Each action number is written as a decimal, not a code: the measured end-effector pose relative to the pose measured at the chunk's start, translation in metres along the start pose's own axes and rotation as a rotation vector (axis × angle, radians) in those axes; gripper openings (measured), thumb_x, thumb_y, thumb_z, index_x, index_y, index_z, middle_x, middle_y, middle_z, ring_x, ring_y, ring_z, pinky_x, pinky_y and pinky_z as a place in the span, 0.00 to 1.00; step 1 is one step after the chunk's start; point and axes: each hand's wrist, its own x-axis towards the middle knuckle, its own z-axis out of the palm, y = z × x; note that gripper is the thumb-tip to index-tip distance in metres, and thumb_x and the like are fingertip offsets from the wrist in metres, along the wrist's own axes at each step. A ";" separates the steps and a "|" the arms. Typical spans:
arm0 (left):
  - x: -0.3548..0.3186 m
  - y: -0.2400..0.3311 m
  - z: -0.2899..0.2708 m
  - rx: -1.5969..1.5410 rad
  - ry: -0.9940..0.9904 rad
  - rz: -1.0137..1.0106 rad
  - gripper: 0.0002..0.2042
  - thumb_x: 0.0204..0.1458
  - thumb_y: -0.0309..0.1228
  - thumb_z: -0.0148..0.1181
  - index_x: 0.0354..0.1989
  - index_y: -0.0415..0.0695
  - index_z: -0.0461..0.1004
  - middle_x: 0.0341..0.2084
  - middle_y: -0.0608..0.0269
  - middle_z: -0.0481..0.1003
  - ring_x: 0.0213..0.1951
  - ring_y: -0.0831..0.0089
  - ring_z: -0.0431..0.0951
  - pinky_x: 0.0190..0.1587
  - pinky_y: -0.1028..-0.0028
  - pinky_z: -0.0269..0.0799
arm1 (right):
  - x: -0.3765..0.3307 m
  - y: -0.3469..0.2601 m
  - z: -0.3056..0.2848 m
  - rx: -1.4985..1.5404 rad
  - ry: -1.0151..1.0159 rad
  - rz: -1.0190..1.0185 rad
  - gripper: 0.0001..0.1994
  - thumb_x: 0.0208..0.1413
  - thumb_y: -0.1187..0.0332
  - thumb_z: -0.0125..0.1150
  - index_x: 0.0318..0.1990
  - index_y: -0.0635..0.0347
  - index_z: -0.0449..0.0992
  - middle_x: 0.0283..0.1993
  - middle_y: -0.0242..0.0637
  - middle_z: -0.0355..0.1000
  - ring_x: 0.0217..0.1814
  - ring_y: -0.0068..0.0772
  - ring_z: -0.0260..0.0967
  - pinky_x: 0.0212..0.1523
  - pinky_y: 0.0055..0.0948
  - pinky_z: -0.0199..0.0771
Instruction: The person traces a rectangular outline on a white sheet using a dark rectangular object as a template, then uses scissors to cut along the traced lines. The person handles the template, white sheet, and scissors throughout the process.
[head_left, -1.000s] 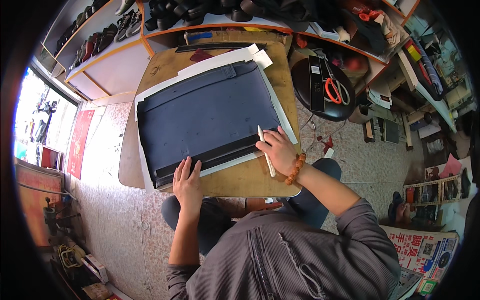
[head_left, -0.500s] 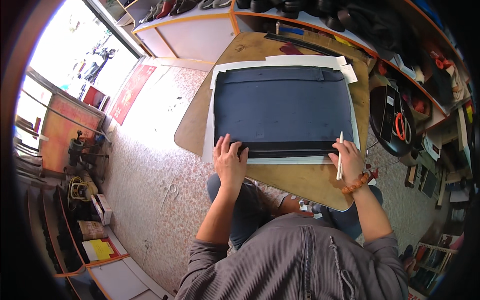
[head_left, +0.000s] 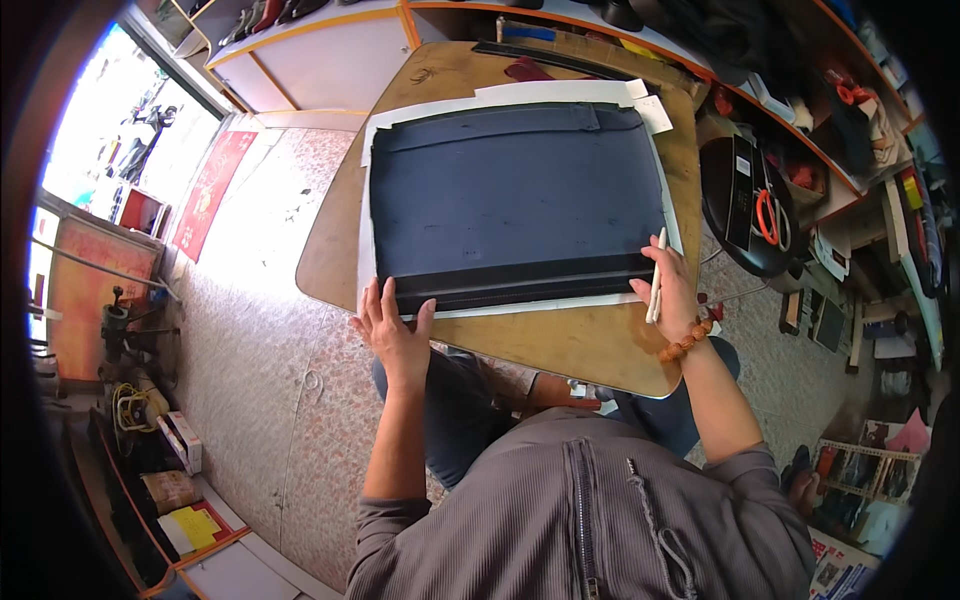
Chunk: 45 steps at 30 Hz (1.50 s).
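Note:
A large dark blue-black sheet (head_left: 515, 205) lies flat on white paper (head_left: 520, 95) on a wooden table (head_left: 560, 340). My left hand (head_left: 392, 325) presses with spread fingers on the sheet's near left corner. My right hand (head_left: 670, 290) rests at the sheet's near right corner and holds a thin white pen-like stick (head_left: 657, 275) upright between its fingers. A bead bracelet (head_left: 685, 343) is on that wrist.
A round black stool (head_left: 745, 205) with red-handled scissors (head_left: 768, 215) stands right of the table. Shelves with shoes and clutter run along the back and right. Patterned floor lies to the left, with a bright doorway and boxes along the left wall.
The view has swung, so the table now sits more squarely ahead. My hands have spread apart to the sheet's two near corners; the right hand still holds the white stick.

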 end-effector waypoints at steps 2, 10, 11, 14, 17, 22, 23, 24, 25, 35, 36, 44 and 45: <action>0.000 -0.001 0.001 -0.003 0.017 0.021 0.31 0.48 0.43 0.66 0.60 0.46 0.67 0.64 0.53 0.61 0.68 0.54 0.55 0.68 0.45 0.38 | -0.001 0.000 -0.001 0.018 -0.008 0.008 0.25 0.45 0.73 0.69 0.52 0.57 0.68 0.61 0.47 0.65 0.60 0.53 0.61 0.61 0.44 0.62; 0.025 0.014 -0.026 0.213 -0.212 0.267 0.31 0.50 0.42 0.64 0.64 0.49 0.64 0.68 0.54 0.54 0.70 0.55 0.49 0.69 0.45 0.36 | 0.009 -0.007 -0.015 -0.165 -0.144 0.007 0.26 0.44 0.68 0.71 0.52 0.56 0.68 0.58 0.44 0.66 0.60 0.51 0.61 0.61 0.43 0.61; 0.036 0.017 -0.031 0.199 -0.360 0.307 0.31 0.50 0.40 0.64 0.64 0.51 0.65 0.69 0.54 0.54 0.71 0.56 0.49 0.70 0.47 0.37 | 0.010 -0.007 -0.017 -0.197 -0.158 -0.017 0.26 0.43 0.68 0.71 0.52 0.56 0.68 0.58 0.44 0.66 0.60 0.50 0.61 0.61 0.43 0.60; 0.068 0.030 -0.039 0.250 -0.558 0.419 0.30 0.50 0.39 0.64 0.63 0.49 0.65 0.67 0.52 0.56 0.70 0.55 0.52 0.70 0.51 0.40 | 0.015 -0.005 -0.019 -0.148 -0.181 -0.046 0.26 0.43 0.67 0.71 0.51 0.56 0.68 0.57 0.44 0.66 0.61 0.51 0.60 0.62 0.44 0.60; 0.107 0.059 -0.026 0.190 -0.525 0.530 0.30 0.50 0.39 0.64 0.63 0.47 0.64 0.67 0.49 0.56 0.69 0.54 0.52 0.70 0.50 0.42 | 0.018 -0.004 -0.020 -0.058 -0.175 -0.062 0.26 0.42 0.67 0.72 0.50 0.57 0.68 0.57 0.48 0.65 0.63 0.54 0.59 0.63 0.45 0.60; 0.140 0.122 0.020 0.100 -0.463 0.634 0.28 0.51 0.36 0.63 0.61 0.43 0.65 0.66 0.47 0.57 0.67 0.51 0.56 0.68 0.52 0.51 | 0.016 -0.001 -0.019 -0.019 -0.189 -0.032 0.27 0.43 0.69 0.72 0.51 0.58 0.67 0.61 0.48 0.62 0.65 0.55 0.57 0.63 0.45 0.61; 0.133 0.129 0.025 0.079 -0.486 0.618 0.28 0.51 0.35 0.63 0.61 0.43 0.65 0.65 0.48 0.58 0.66 0.50 0.57 0.67 0.53 0.53 | 0.017 0.001 -0.019 -0.019 -0.208 -0.012 0.27 0.44 0.69 0.72 0.52 0.58 0.67 0.63 0.48 0.61 0.66 0.55 0.57 0.64 0.44 0.61; 0.120 0.130 0.027 0.030 -0.491 0.628 0.27 0.51 0.35 0.63 0.60 0.43 0.66 0.64 0.48 0.59 0.65 0.51 0.59 0.66 0.54 0.55 | 0.016 0.002 -0.018 -0.010 -0.215 -0.014 0.27 0.44 0.69 0.72 0.53 0.58 0.67 0.66 0.47 0.60 0.67 0.55 0.56 0.64 0.44 0.61; 0.108 0.129 0.025 -0.015 -0.509 0.621 0.26 0.51 0.34 0.62 0.59 0.43 0.66 0.64 0.49 0.60 0.64 0.51 0.60 0.65 0.55 0.57 | 0.016 0.003 -0.018 -0.009 -0.222 -0.005 0.27 0.44 0.70 0.72 0.53 0.58 0.67 0.66 0.46 0.59 0.67 0.54 0.56 0.64 0.44 0.61; 0.002 0.128 0.031 -0.152 -0.335 0.731 0.16 0.46 0.27 0.59 0.46 0.48 0.79 0.56 0.60 0.71 0.56 0.60 0.70 0.58 0.60 0.65 | 0.022 -0.001 -0.018 -0.037 -0.222 -0.004 0.27 0.43 0.69 0.72 0.52 0.57 0.68 0.65 0.47 0.60 0.65 0.53 0.58 0.64 0.45 0.60; -0.001 0.128 0.032 -0.160 -0.333 0.710 0.16 0.46 0.26 0.58 0.46 0.48 0.79 0.56 0.61 0.71 0.56 0.60 0.70 0.58 0.60 0.65 | 0.021 -0.001 -0.019 -0.046 -0.218 -0.005 0.27 0.43 0.69 0.72 0.52 0.57 0.68 0.65 0.47 0.60 0.65 0.53 0.58 0.64 0.45 0.60; -0.003 0.124 0.032 -0.147 -0.432 0.598 0.20 0.46 0.25 0.57 0.48 0.58 0.80 0.61 0.57 0.66 0.62 0.56 0.64 0.64 0.38 0.49 | 0.018 0.002 -0.015 0.027 -0.158 -0.031 0.29 0.38 0.73 0.74 0.52 0.58 0.69 0.64 0.46 0.62 0.65 0.52 0.58 0.63 0.44 0.62; -0.002 0.123 0.029 -0.126 -0.445 0.615 0.20 0.46 0.26 0.58 0.50 0.59 0.79 0.62 0.57 0.65 0.63 0.56 0.63 0.64 0.38 0.48 | 0.018 0.001 -0.013 0.002 -0.159 -0.011 0.31 0.36 0.76 0.74 0.52 0.58 0.70 0.63 0.46 0.63 0.65 0.52 0.58 0.63 0.43 0.62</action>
